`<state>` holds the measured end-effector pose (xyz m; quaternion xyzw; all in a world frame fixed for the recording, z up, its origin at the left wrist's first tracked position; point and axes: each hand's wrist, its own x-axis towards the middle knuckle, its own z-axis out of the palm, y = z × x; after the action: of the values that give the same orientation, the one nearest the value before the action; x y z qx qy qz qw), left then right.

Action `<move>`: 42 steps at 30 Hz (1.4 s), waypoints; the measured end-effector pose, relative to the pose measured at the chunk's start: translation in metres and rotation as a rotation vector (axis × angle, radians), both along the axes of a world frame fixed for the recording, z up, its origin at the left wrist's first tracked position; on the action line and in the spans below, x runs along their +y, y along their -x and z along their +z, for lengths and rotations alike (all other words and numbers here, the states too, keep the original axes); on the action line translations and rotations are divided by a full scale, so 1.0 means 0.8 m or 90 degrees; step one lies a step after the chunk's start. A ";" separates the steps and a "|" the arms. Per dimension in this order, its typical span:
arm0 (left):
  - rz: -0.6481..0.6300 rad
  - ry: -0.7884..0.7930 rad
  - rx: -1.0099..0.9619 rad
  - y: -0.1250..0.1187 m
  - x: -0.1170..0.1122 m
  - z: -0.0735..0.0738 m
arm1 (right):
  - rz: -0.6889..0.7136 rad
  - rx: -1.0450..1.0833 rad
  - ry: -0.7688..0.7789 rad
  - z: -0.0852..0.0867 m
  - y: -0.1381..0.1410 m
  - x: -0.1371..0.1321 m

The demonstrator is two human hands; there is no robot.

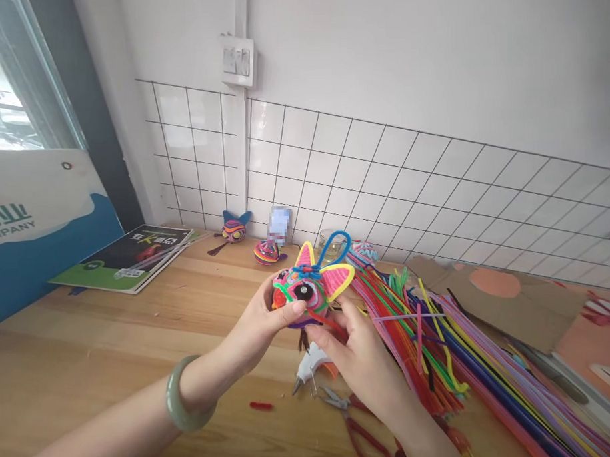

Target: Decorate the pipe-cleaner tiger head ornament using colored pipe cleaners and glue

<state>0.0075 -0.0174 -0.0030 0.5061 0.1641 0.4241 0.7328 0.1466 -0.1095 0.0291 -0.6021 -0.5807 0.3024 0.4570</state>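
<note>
My left hand (261, 323) and my right hand (359, 360) together hold up a small pipe-cleaner animal head (309, 285), pink with yellow-edged ears, a black eye and a blue loop on top. The left fingers wrap its left side, thumb across the front. My right fingers pinch its underside, near a red strand. A green bangle (183, 396) circles my left wrist. Below the hands lie a white glue gun (309, 361) and red-handled scissors (356, 423) on the wooden table (89, 349).
A big heap of coloured pipe cleaners (454, 343) spreads right of my hands. Two finished pipe-cleaner figures (234, 229) (266, 252) and a glass jar (330, 244) stand by the tiled wall. Magazines (128, 258) lie far left; cardboard sheets (507, 295) at right. A short red scrap (261, 406) lies near my wrist.
</note>
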 end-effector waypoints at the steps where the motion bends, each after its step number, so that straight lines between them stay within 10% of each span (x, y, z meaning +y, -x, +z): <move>1: 0.005 0.012 -0.002 0.001 0.002 0.000 | -0.005 -0.024 -0.005 0.000 -0.004 -0.002; 7: -0.011 0.054 -0.014 0.002 0.007 0.003 | -0.068 -0.199 -0.023 0.004 -0.019 -0.018; 19: -0.080 0.116 0.024 0.002 -0.005 0.007 | -0.107 -0.508 -0.474 -0.008 -0.009 -0.016; 30: -0.155 0.029 0.012 0.003 -0.008 0.013 | -0.112 -0.556 -0.500 -0.008 -0.011 -0.018; 42: 0.040 -0.122 0.189 0.002 0.001 0.005 | -0.072 -0.635 -0.394 0.003 -0.013 -0.029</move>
<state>0.0063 -0.0167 0.0011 0.6256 0.2448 0.3810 0.6352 0.1571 -0.1326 0.0317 -0.5404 -0.7536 -0.2255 0.2985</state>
